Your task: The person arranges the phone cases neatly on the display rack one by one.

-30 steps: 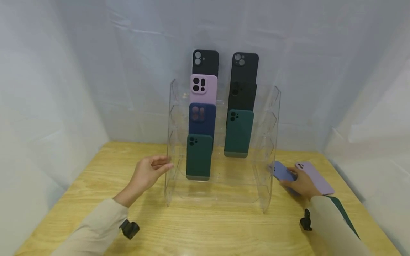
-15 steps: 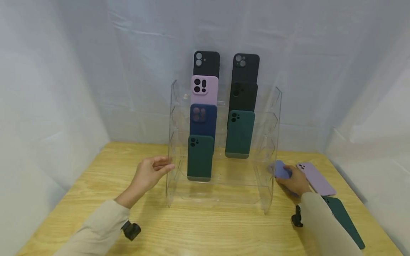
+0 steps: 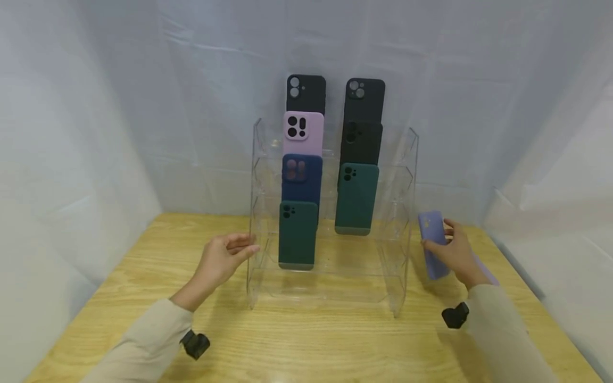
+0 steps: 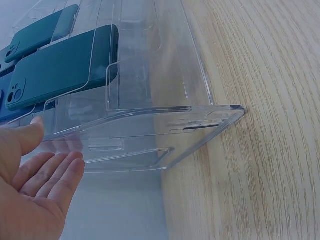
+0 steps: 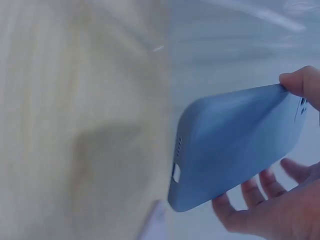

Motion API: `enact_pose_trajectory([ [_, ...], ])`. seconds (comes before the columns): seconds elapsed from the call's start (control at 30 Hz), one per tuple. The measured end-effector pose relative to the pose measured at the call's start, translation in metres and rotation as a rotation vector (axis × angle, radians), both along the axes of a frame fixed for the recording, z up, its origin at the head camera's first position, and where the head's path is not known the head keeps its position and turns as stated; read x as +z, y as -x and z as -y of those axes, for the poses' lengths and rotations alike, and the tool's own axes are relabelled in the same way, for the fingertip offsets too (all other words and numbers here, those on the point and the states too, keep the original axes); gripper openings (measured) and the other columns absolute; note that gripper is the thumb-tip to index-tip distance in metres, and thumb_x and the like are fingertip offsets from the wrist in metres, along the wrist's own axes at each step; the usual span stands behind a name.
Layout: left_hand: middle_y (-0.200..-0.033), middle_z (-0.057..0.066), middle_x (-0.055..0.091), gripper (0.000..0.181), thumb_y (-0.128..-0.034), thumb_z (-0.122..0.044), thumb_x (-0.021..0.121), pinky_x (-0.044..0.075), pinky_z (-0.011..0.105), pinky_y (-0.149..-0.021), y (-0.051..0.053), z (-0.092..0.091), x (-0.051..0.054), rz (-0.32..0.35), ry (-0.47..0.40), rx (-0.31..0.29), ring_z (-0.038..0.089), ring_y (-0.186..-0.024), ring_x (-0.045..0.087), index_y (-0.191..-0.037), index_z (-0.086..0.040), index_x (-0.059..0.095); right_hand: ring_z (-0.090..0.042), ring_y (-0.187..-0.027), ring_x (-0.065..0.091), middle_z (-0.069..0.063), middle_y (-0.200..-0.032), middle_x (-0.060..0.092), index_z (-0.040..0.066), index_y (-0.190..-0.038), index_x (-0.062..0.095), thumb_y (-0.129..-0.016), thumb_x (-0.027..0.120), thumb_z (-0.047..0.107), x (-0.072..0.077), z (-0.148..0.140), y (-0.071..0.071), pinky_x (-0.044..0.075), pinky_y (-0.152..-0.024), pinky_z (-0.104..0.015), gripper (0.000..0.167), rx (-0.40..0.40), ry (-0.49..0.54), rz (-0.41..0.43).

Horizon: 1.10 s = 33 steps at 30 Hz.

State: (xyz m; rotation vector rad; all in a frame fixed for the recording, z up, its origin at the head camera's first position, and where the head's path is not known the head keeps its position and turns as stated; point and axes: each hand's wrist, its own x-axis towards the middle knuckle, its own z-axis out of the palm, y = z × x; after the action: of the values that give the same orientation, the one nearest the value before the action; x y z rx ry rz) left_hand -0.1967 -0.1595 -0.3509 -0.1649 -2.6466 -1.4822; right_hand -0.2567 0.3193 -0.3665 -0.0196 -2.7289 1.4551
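Observation:
My right hand grips a periwinkle-blue phone case by its long edges, holding it upright above the table beside the rack. In the right wrist view the same phone case is pinched between thumb and fingers, its charging-port end facing the camera. My left hand touches the left side panel of the clear acrylic display rack, fingers relaxed. Two columns of phone cases lean in that rack. A dark green case stands lowest at left; a teal case is lowest at right.
Higher on the rack are a navy case, a lilac case and several black cases. Another lilac case lies on the wooden table, mostly behind my right hand. White sheeting surrounds the table.
My right hand has picked up the periwinkle case from the table and turned it upright. My left hand stays at the rack's side.

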Motion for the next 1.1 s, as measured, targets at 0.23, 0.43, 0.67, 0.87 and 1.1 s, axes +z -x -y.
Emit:
enact_pose_trajectory([
  [0.23,-0.124,0.023,0.061,0.047,-0.0925,-0.024,0.065,0.055,0.038,-0.09,-0.002,0.001,0.0,-0.004,0.002,-0.004,0.035,-0.112,0.061,-0.129,0.004,0.056,-0.039,-0.12,0.033,-0.028,-0.141,0.023,0.002,-0.153,0.0,-0.092,0.062,0.036,0.041,0.014,-0.025,0.042,-0.091,-0.055,0.094,-0.042,0.053,-0.106],
  [0.43,-0.124,0.023,0.061,0.047,-0.0927,-0.023,0.065,0.054,0.04,-0.09,-0.004,0.001,0.002,-0.005,0.014,-0.004,0.036,-0.112,0.061,-0.129,0.005,0.056,-0.039,-0.122,0.03,-0.026,-0.141,0.023,0.003,-0.153,0.003,-0.091,0.063,0.037,0.074,0.036,-0.045,0.039,-0.092,-0.055,0.093,-0.077,0.04,-0.2],
  [0.67,-0.123,0.023,0.061,0.046,-0.0927,-0.023,0.065,0.054,0.039,-0.09,-0.003,0.0,0.002,-0.005,0.012,-0.001,0.035,-0.111,0.062,-0.129,0.005,0.056,-0.036,-0.12,0.034,-0.026,-0.138,0.029,0.001,-0.151,0.013,-0.088,0.068,0.033,0.094,0.071,-0.062,0.041,-0.087,-0.047,0.089,-0.074,0.005,-0.31],
  [0.87,-0.125,0.022,0.061,0.047,-0.0926,-0.025,0.065,0.055,0.039,-0.089,-0.002,-0.001,0.002,-0.005,0.02,-0.002,0.034,-0.111,0.062,-0.128,0.004,0.057,-0.031,-0.114,0.037,-0.023,-0.132,0.034,0.002,-0.148,0.021,-0.085,0.072,0.029,0.093,0.105,-0.064,0.043,-0.084,-0.041,0.086,-0.043,0.025,-0.379],
  [1.1,-0.123,0.021,0.062,0.045,-0.0927,-0.022,0.065,0.054,0.04,-0.09,-0.002,-0.002,0.002,-0.022,0.012,0.004,0.034,-0.11,0.062,-0.128,0.004,0.058,-0.028,-0.108,0.039,-0.019,-0.127,0.037,0.002,-0.145,0.024,-0.079,0.078,0.03,0.075,0.143,-0.058,0.045,-0.082,-0.041,0.089,-0.062,0.069,-0.433],
])
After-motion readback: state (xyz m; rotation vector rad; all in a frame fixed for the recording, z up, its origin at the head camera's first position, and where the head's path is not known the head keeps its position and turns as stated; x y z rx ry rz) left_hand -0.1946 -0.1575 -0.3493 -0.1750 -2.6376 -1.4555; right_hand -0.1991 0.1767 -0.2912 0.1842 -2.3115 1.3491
